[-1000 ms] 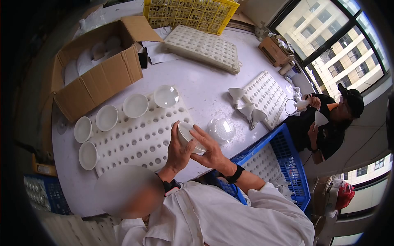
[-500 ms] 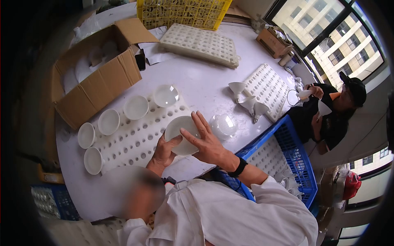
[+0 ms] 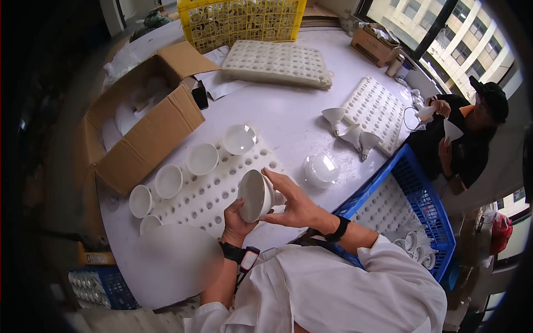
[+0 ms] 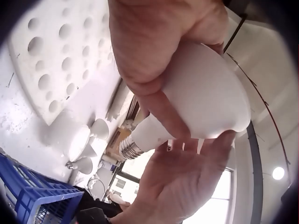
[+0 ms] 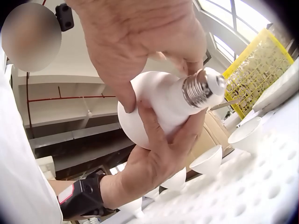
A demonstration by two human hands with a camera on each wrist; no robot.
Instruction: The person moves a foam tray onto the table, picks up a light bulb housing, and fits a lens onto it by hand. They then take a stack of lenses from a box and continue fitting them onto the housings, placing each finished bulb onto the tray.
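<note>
Both hands hold a white cone-shaped light bulb above the table, its wide face turned to the left in the head view. My left hand grips it low near the rim, thumb at the face edge. The right hand has its fingers and thumb around the narrower back. The metal screw base shows in both wrist views, pointing away from the wide face. Under and beyond the hands lies a white foam tray with rows of holes, and several white bulbs stand face up along its far and left edges.
A clear-faced round piece lies right of the hands, with several bulbs on their sides beyond. A cardboard box stands at left, a blue crate at right. A yellow crate and stacked foam trays are behind; another person sits at right.
The bulb has been turned in the hands: its face pointed up toward the head camera half a second ago and now points left. The head view has shifted slightly.
</note>
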